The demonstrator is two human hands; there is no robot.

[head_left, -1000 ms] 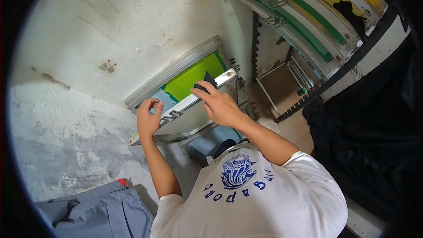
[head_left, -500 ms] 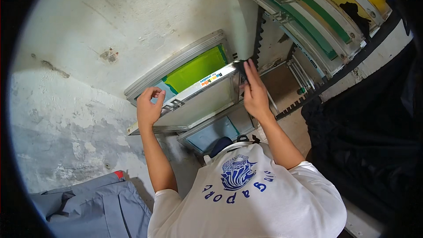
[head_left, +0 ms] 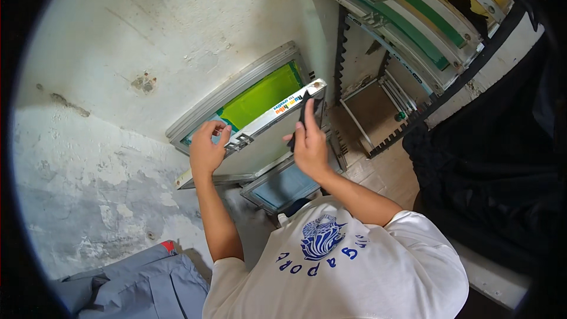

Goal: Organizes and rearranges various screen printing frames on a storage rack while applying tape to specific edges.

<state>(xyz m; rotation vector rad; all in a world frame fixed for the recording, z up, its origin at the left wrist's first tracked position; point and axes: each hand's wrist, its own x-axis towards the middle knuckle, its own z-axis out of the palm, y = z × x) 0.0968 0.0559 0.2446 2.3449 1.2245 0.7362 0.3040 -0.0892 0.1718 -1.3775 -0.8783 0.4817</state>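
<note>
A metal-edged screen printing frame (head_left: 278,110) with pale mesh stands tilted in front of me, a printed sticker and small metal clasps along its top edge. My left hand (head_left: 209,146) bends its fingers over that edge, left of the clasps, gripping the frame. Between the fingers of my right hand (head_left: 311,147) is a black cloth (head_left: 300,123), pressed against the frame near its right end. Part of the cloth is hidden by the hand. Behind leans another screen frame (head_left: 236,80) with a bright green mesh panel; a third frame with a light blue panel (head_left: 283,186) sits lower, closer to me.
At the upper right, a rack (head_left: 407,121) with black notched strips holds several green and yellow screen frames (head_left: 407,20). Black fabric (head_left: 472,183) hangs at the right. Grey clothing (head_left: 147,283) lies at the lower left beside a stained, peeling wall (head_left: 118,159).
My right hand has moved with the black cloth from the frame's right corner, left and down onto its near side. My left hand has shifted slightly right along with the frame.
</note>
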